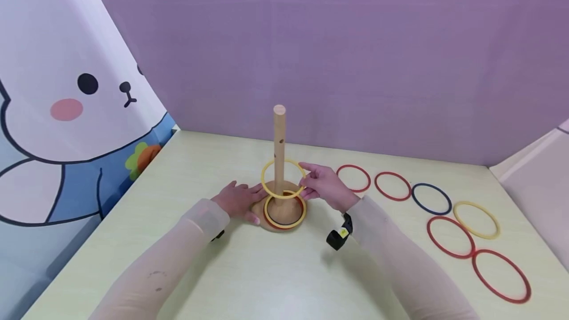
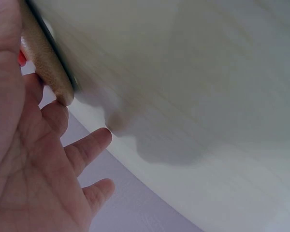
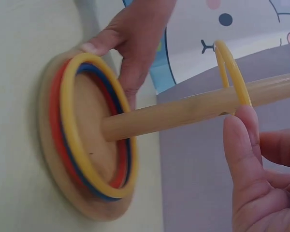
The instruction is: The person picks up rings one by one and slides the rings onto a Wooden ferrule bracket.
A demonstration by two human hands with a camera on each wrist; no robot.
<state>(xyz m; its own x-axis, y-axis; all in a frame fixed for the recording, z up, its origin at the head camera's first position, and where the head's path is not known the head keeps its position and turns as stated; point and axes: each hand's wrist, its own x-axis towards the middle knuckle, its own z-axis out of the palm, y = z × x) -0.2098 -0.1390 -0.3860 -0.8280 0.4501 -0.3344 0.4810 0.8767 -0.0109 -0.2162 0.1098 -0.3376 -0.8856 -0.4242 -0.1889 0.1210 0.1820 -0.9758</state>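
Yellow ring [image 3: 236, 77] around the wooden peg [image 1: 279, 147], centre of frame, pinched between thumb and fingers of your right hand [image 1: 328, 185].
Your left hand [image 1: 239, 200] touches the round base [image 1: 284, 210], fingers extended, spread; stacked rings [image 3: 66, 111], yellow uppermost, circle the peg's foot. Six loose rings [image 1: 440, 218] lie on the tabletop [image 1: 271, 275], right of frame.

The held ring [image 3: 238, 82] is yellow, the post [image 1: 279, 148] tan with dark knots, the bench [image 1: 284, 270] faintly streaked cream, the backdrop [image 1: 329, 53] purple.
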